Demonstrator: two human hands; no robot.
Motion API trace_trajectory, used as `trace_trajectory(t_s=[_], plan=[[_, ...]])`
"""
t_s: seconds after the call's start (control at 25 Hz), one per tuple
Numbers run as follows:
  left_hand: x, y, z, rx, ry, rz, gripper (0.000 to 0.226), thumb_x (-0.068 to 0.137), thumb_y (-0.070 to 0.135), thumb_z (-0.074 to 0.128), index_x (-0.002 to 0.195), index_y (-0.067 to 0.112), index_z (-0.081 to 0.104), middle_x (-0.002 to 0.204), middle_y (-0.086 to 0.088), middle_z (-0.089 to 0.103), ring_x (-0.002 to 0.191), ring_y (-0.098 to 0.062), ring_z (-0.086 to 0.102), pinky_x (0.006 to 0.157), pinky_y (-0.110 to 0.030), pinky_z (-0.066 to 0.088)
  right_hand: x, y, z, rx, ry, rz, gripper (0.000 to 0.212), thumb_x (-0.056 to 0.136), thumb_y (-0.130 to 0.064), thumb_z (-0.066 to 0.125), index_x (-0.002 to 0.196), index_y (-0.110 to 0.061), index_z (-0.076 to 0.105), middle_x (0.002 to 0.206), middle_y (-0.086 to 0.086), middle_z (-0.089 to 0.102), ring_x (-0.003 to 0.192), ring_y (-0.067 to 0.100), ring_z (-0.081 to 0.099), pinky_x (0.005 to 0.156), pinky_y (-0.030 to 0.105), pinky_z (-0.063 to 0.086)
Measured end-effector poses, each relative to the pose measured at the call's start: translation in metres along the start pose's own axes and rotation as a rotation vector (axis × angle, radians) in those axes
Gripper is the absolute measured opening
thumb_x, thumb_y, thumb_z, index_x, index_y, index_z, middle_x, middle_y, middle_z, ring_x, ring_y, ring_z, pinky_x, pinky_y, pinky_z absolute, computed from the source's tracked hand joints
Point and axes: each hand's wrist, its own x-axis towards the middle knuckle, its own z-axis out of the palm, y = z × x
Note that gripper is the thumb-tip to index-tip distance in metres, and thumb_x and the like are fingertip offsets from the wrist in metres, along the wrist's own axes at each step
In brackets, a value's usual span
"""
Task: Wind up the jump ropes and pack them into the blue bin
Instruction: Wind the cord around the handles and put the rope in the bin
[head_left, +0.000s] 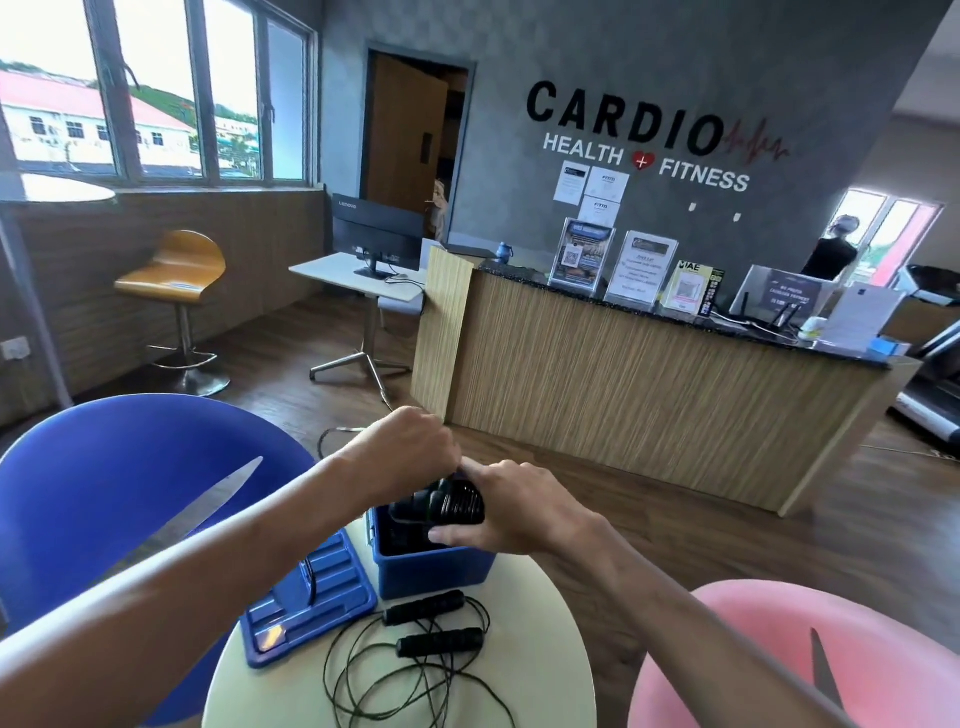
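Observation:
A black wound jump rope (452, 501), cord wrapped around its handles, hangs just above the open blue bin (431, 569) at the far side of the round cream table (545, 623). My right hand (519, 512) grips this bundle from the right. My left hand (405, 449) pinches the cord at its top. A second jump rope (431, 629) lies loose on the table in front of the bin, two black handles side by side and thin cord in tangled loops toward me. Something dark lies inside the bin.
The bin's blue lid (306, 597) lies flat on the table left of the bin. A blue chair (104, 493) stands at the left, a pink chair (779, 660) at the right. A wooden reception counter (649, 410) stands beyond the table.

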Motion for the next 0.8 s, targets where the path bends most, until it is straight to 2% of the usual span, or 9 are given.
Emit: trace_trajectory(t_s=[0.12,0.2,0.28,0.36,0.44,0.48,0.56,0.68,0.8], plan=[[-0.004,0.015,-0.004,-0.059,-0.071,-0.212,0.023,0.094,0.006,0.042,0.106,0.014,0.06,0.108,-0.005,0.065,0.103,-0.024,0.062,0.083,-0.034,0.048,0.012,0.002,0.004,-0.095,0.127,0.034,0.066,0.08,-0.074,0.06,0.134,-0.039,0.046,0.109,0.002,0.07,0.101,0.028,0.067,0.08,0.038,0.05],[-0.007,0.03,-0.006,-0.176,-0.05,-0.376,0.022,0.095,0.01,0.042,0.114,0.013,0.052,0.112,-0.006,0.061,0.105,-0.025,0.061,0.08,-0.035,0.048,0.018,0.006,0.003,-0.123,0.184,0.093,0.068,0.082,-0.072,0.06,0.142,-0.045,0.042,0.111,0.002,0.067,0.101,0.028,0.067,0.081,0.038,0.051],[-0.011,0.036,-0.001,-0.44,-0.009,-0.578,0.017,0.096,0.019,0.047,0.112,0.014,0.049,0.108,-0.006,0.062,0.1,-0.029,0.063,0.072,-0.037,0.045,0.025,0.011,0.003,-0.128,0.19,0.15,0.072,0.084,-0.071,0.057,0.149,-0.047,0.034,0.112,0.004,0.065,0.102,0.028,0.067,0.082,0.038,0.05],[-0.015,0.036,0.011,-0.786,0.033,-0.751,0.016,0.095,0.029,0.049,0.101,0.014,0.048,0.095,-0.009,0.066,0.087,-0.032,0.066,0.067,-0.036,0.044,0.027,0.012,0.005,-0.12,0.199,0.18,0.074,0.086,-0.07,0.055,0.152,-0.049,0.029,0.111,0.005,0.062,0.103,0.029,0.066,0.082,0.038,0.05],[-0.017,0.036,0.025,-1.241,0.033,-0.824,0.016,0.097,0.028,0.048,0.091,0.013,0.045,0.076,-0.008,0.068,0.062,-0.025,0.067,0.058,-0.031,0.05,0.028,0.01,0.007,-0.103,0.22,0.185,0.074,0.087,-0.069,0.054,0.153,-0.051,0.026,0.109,0.005,0.061,0.101,0.029,0.067,0.08,0.038,0.05],[-0.017,0.038,0.03,-1.483,0.036,-0.834,0.016,0.098,0.025,0.047,0.089,0.012,0.043,0.068,-0.007,0.065,0.05,-0.021,0.061,0.053,-0.031,0.051,0.028,0.01,0.007,-0.09,0.234,0.187,0.074,0.087,-0.068,0.054,0.153,-0.051,0.026,0.107,0.005,0.061,0.1,0.029,0.067,0.08,0.038,0.05],[-0.02,0.04,0.036,-1.874,0.079,-0.831,0.017,0.101,0.023,0.046,0.088,0.011,0.044,0.058,-0.002,0.048,0.041,-0.012,0.043,0.047,-0.03,0.046,0.029,0.012,0.008,-0.05,0.27,0.201,0.075,0.087,-0.067,0.055,0.154,-0.05,0.026,0.106,0.005,0.061,0.099,0.029,0.068,0.08,0.038,0.051],[-0.024,0.045,0.037,-2.161,0.181,-0.874,0.034,0.1,0.042,0.044,0.084,0.013,0.053,0.056,0.007,0.028,0.044,-0.007,0.022,0.039,-0.018,0.024,0.03,0.015,0.008,-0.006,0.303,0.225,0.076,0.087,-0.07,0.055,0.154,-0.049,0.026,0.105,0.004,0.062,0.098,0.028,0.068,0.081,0.038,0.052],[-0.019,0.049,0.034,-2.336,0.154,-1.057,0.036,0.099,0.044,0.045,0.083,0.012,0.053,0.049,0.009,0.029,0.04,-0.005,0.021,0.033,-0.015,0.019,0.032,0.013,0.013,0.003,0.319,0.243,0.078,0.086,-0.07,0.056,0.155,-0.045,0.027,0.108,0.003,0.063,0.101,0.027,0.068,0.081,0.037,0.051]])
